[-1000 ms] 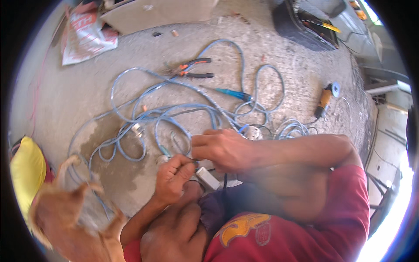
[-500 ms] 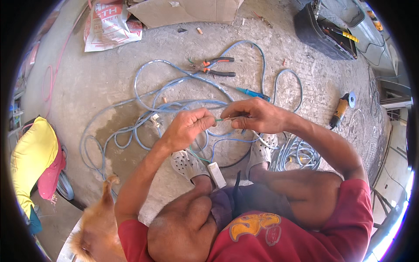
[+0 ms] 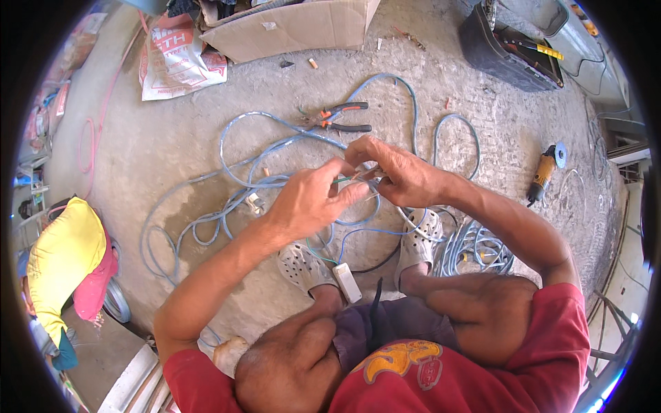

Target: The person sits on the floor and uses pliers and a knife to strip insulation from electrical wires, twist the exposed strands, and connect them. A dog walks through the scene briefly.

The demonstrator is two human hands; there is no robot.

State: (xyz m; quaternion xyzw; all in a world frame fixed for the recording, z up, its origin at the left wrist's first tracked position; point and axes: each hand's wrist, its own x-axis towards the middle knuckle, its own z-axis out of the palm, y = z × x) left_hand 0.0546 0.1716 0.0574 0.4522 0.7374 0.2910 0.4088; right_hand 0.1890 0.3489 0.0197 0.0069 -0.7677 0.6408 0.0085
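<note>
My left hand (image 3: 310, 196) and my right hand (image 3: 406, 175) meet in front of me above the floor. A thin green wire (image 3: 341, 180) runs between them; my left fingers are closed on it. With bent, closed fingers, my right hand holds the wire ends of a grey cable (image 3: 413, 221); its fingertips partly hide the join. Below, a small white rectangular box (image 3: 348, 283) lies between my feet, with the green wire and a blue wire (image 3: 372, 230) coming out of it. Orange-and-black pliers (image 3: 337, 118) rest on the floor beyond my hands.
Loops of blue-grey cable (image 3: 237, 117) spread over the concrete, and a coil (image 3: 475, 249) lies by my right shoe. A plug (image 3: 255, 203) is at left. An angle grinder (image 3: 543, 175) and black toolbox (image 3: 513, 51) stand right, a cardboard box (image 3: 303, 29) far, a tan animal (image 3: 229, 353) near left.
My hands have come closer together, the left fingers reaching toward the right ones. The screwdriver is now hidden behind my right hand. The tan animal has mostly gone out of sight behind my left arm.
</note>
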